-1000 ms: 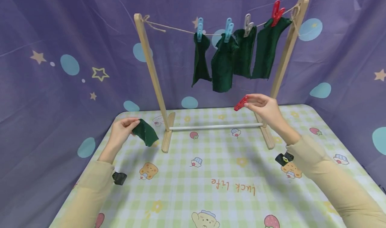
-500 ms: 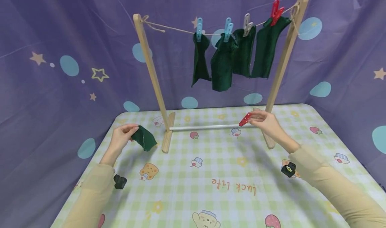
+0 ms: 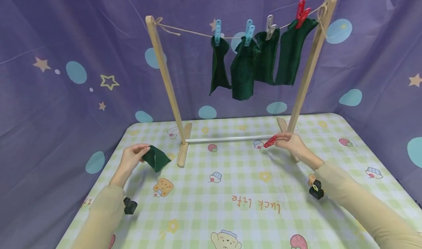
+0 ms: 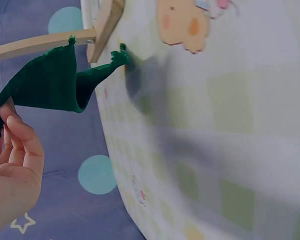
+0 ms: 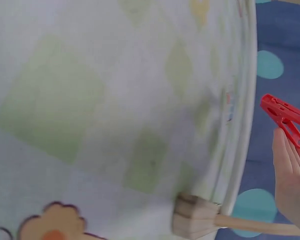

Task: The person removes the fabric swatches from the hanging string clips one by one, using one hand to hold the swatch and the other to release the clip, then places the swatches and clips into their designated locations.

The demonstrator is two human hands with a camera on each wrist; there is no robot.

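My left hand (image 3: 132, 159) pinches a corner of a dark green cloth (image 3: 156, 159), which droops over the left side of the table; in the left wrist view the cloth (image 4: 50, 80) hangs in a fold from thumb and fingers. By the foot of the rack's right post, my right hand (image 3: 291, 145) holds a red clothespin (image 3: 270, 142) between thumb and fingers. That clothespin (image 5: 282, 120) shows whole in the right wrist view. Several green cloths (image 3: 243, 73) hang from the string line (image 3: 194, 31), held by blue clothespins (image 3: 249, 33), a grey clothespin (image 3: 271, 28) and a red clothespin (image 3: 301, 14).
A wooden rack with a left post (image 3: 166, 80), a right post (image 3: 310, 69) and a white crossbar (image 3: 230, 139) stands at the table's back. A checked tablecloth (image 3: 197, 205) covers the table. Behind hangs a purple curtain (image 3: 82, 29).
Both hands have come down toward the table, the left with the green cloth, the right with the red clothespin. The hanging cloths have stayed in place.
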